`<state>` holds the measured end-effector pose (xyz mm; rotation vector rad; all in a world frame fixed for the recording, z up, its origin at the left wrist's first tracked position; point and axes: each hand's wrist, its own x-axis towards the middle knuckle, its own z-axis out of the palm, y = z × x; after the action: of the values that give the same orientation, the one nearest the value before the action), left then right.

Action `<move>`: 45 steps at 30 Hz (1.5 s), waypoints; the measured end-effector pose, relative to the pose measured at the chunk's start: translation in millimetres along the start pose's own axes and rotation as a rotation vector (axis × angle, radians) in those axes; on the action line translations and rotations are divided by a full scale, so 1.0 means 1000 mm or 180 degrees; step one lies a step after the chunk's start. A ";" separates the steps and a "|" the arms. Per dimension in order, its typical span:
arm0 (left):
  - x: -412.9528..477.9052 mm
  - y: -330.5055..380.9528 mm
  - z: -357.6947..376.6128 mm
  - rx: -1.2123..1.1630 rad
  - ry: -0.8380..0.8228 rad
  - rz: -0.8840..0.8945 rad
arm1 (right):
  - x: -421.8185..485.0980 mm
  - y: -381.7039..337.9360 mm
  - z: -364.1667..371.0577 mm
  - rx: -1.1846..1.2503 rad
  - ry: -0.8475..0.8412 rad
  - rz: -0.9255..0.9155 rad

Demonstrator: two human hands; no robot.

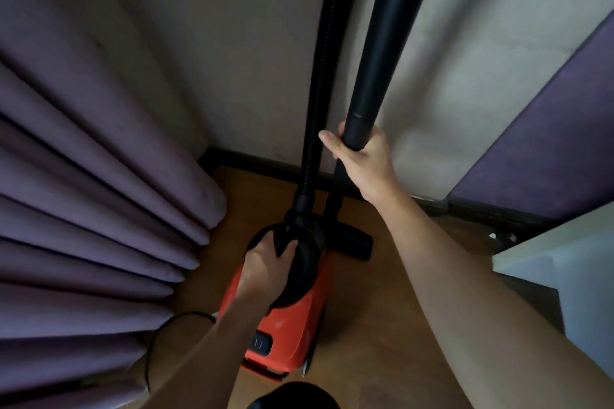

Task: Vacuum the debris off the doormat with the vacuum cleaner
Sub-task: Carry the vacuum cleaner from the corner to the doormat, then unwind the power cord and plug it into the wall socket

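Head view: vacuum cleaner (285, 319), centre frame.
Your left hand (265, 262) grips its handle (284, 237), right hand (363, 159) the wand (382, 60); lifting may snag the cord (153, 342).

Dim indoor light, soft and diffuse; no hard shadows. Pale wall (252, 53), brightest at upper right. Deep shadow lines between curtain (83, 209) folds. Black wand (388, 43) shows a faint sheen down its length; detail lost in the blacks. Orange vacuum cleaner (292, 325) is the only saturated colour. Strong wide-angle bending at edges: folds fan out, right forearm (498, 309) looms. Slight softness overall.
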<state>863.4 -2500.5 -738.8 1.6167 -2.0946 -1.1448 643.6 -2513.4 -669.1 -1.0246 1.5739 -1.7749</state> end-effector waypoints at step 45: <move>-0.066 -0.056 -0.069 0.0298 0.0498 0.0504 | -0.099 0.000 0.000 -0.0992 0.0794 0.0436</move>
<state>969.0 -2474.2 -716.4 1.4953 -2.1579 -0.8536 698.5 -2433.0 -687.2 -0.8290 2.0734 -1.6469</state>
